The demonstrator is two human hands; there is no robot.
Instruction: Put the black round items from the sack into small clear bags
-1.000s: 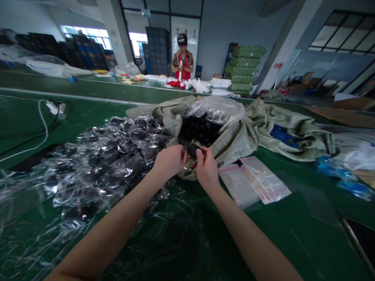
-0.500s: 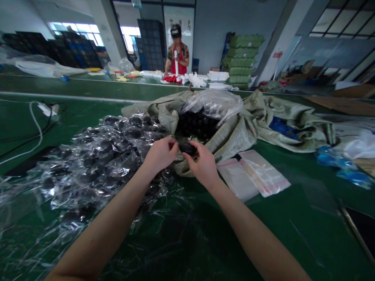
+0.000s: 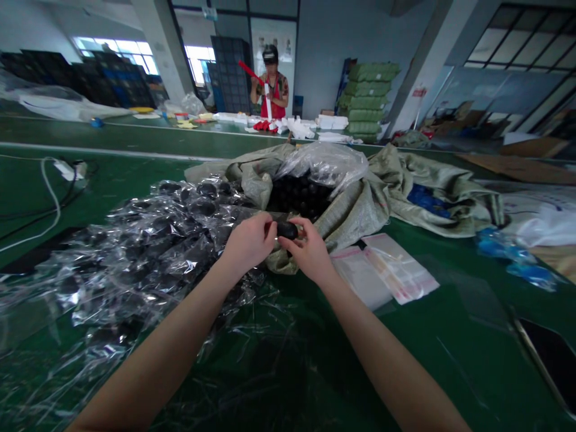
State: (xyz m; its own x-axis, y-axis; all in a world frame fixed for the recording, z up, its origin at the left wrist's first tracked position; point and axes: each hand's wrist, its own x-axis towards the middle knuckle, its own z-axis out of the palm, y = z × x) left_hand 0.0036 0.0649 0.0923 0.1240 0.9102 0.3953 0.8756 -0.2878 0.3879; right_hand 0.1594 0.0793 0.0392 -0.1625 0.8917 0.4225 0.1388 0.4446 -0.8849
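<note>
A small rounded black object (image 3: 287,230) is held between my two hands, in front of the open sack. My left hand (image 3: 251,239) pinches at its left end, and clear film seems to lie around it. The thumb and fingers of my right hand (image 3: 310,247) close on its right side. Behind them, the woven sack (image 3: 355,210) with a clear liner (image 3: 326,161) holds many black round pieces (image 3: 300,195). To the left spreads a heap of black pieces in clear bags (image 3: 171,246). Flat clear bags (image 3: 398,267) lie right of my right hand.
A phone (image 3: 546,354) lies at the right edge. Beyond it is a second sack (image 3: 432,195) with blue pieces. A white cable (image 3: 47,198) crosses the green table (image 3: 112,174) at left. Across it, a person (image 3: 273,90) handles red and white items.
The black object has turned slightly and shows more clearly between my fingers. Across the table, the person has raised a red strip. The view has shifted a little.
</note>
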